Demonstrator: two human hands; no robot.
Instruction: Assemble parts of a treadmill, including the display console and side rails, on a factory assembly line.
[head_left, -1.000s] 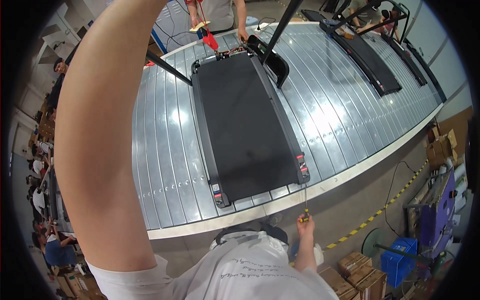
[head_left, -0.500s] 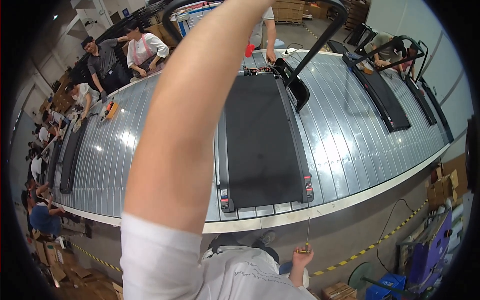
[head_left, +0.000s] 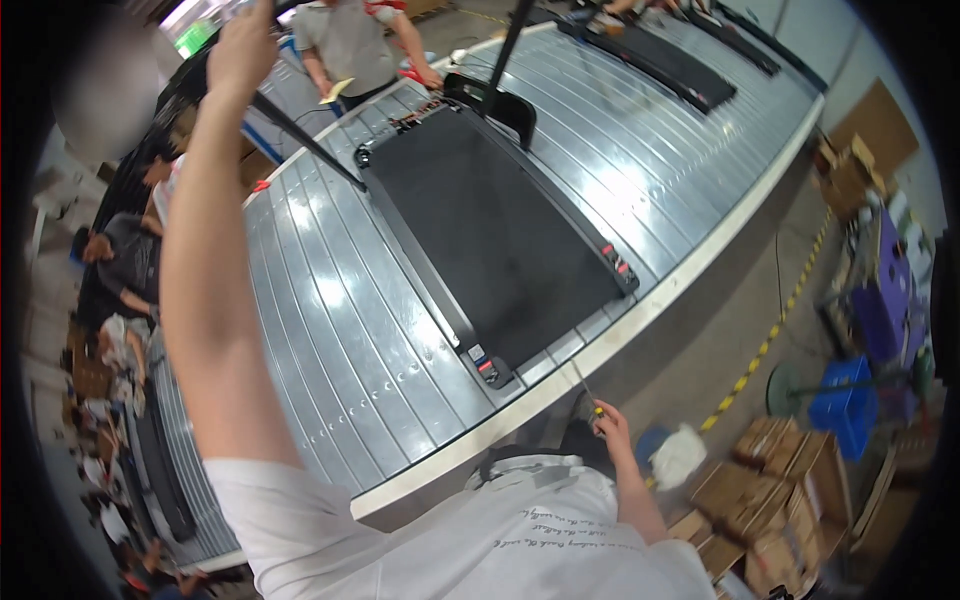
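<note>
Swung round to the left since half a second ago, so the treadmill now lies slanted across the view, not straight up and down. Left arm raised a bit further away too, left hand now high at the top left.

Long silver conveyor line with shiny metal slats, curving across the middle. On it, a flat black treadmill with a wide dark belt, red and white stickers at its near corners. Thin black rail running from near the left hand down to the far end of the treadmill. Another black treadmill farther up the line. Grey concrete floor on the right, with a yellow and black striped tape line. Blue crate and brown cardboard boxes near the bottom right. Other people at the far side, one in a grey shirt at the top, more along the left edge.

Right hand low, just past the near edge of the line. Fingers pinched round the yellow handle of a thin screwdriver. Metal tip pointing up toward the near corner of the treadmill, close but not touching.

Left hand closed around something dark at the top; hard to see what.
</note>
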